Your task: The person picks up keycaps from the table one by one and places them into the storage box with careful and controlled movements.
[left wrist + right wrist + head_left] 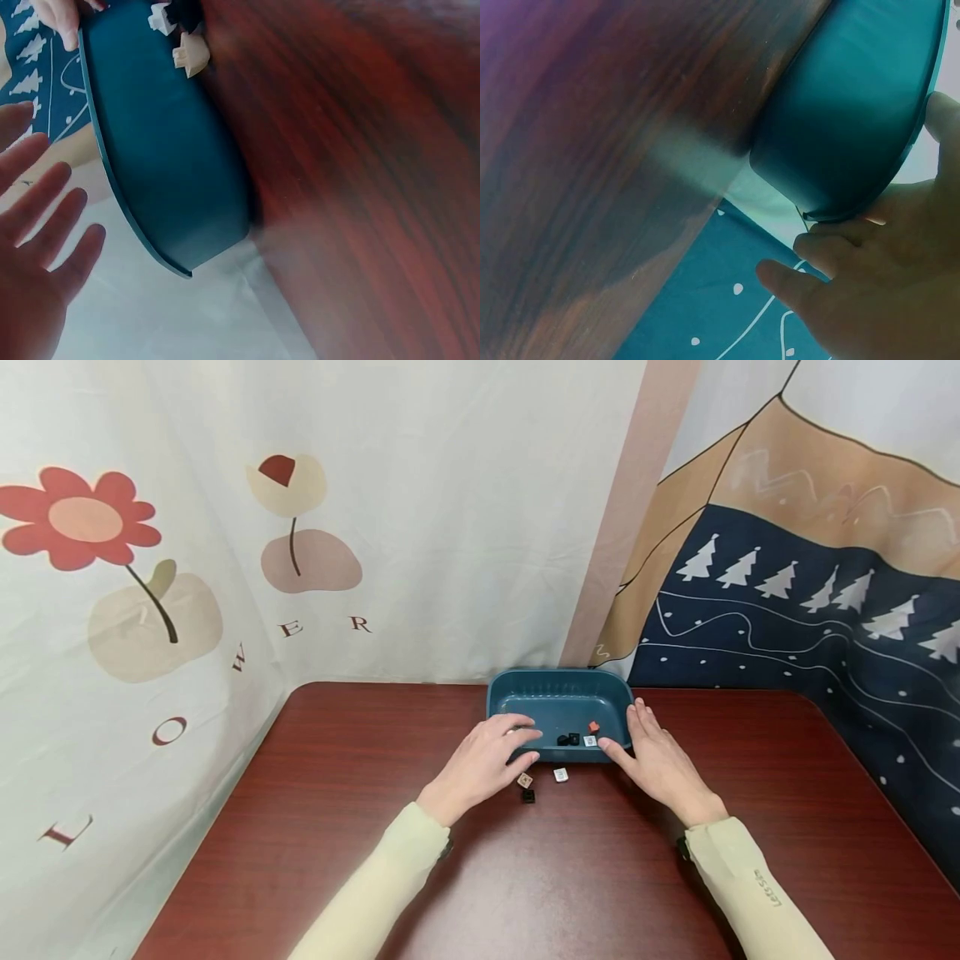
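Note:
A blue plastic basin (558, 672) stands at the table's back edge. My right hand (663, 764) holds its right front corner, the thumb over the front rim and the fingers along the outside of the right end. My left hand (487, 760) hovers over the left front rim, fingers spread and loosely bent, holding nothing. Inside the basin lie two black keycap-like pieces (573, 738), a white one (590, 741) and an orange one (594, 727). On the table before it lie a beige piece (525, 781), a black one (528, 796) and a white one (561, 774).
The dark red wooden table (360, 793) reaches back to a white curtain (450, 527) printed with flowers and letters. A navy and tan curtain with tree prints (810, 602) hangs at the right.

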Demonstrator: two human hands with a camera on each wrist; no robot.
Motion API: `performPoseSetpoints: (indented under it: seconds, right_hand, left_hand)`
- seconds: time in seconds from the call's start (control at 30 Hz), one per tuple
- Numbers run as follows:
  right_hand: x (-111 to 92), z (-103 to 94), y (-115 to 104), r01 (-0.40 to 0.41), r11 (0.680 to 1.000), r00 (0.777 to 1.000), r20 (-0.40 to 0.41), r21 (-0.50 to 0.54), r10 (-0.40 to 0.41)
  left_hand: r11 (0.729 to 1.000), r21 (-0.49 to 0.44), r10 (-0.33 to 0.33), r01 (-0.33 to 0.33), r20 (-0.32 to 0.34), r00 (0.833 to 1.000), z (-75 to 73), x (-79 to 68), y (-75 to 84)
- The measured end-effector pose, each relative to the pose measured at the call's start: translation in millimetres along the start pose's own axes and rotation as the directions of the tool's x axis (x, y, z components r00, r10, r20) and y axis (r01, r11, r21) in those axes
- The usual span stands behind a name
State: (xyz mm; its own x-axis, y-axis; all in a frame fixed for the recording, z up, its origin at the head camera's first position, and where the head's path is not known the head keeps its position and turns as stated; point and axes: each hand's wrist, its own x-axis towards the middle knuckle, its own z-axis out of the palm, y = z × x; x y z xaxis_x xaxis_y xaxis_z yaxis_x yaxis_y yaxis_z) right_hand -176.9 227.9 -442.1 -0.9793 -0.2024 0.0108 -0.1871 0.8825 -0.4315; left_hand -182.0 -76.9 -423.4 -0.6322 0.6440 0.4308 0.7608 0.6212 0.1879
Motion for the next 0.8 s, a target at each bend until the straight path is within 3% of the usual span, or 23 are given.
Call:
performPoseSetpoints:
  seconds: [0.2, 0.43, 0.8]
  right_hand:
    - [0, -0.2, 0, -0.005, 1.0, 1.0, 0.001, -0.004, 0.005]
    - [0, 0.3, 0, -0.008, 1.0, 1.0, 0.0, -0.009, 0.008]
    - [0, 0.2, 0, -0.007, 1.0, 1.0, 0.0, -0.006, 0.007]
  left_hand:
    - [0.992, 0.022, 0.121, -0.121, 0.031, 0.992, 0.9, -8.2, 5.8]
    - [0.964, 0.057, 0.251, -0.259, 0.112, 0.961, 3.7, -13.1, 13.8]
    - [0.949, 0.108, 0.254, -0.297, 0.297, 0.92, 9.7, -19.7, 22.4]
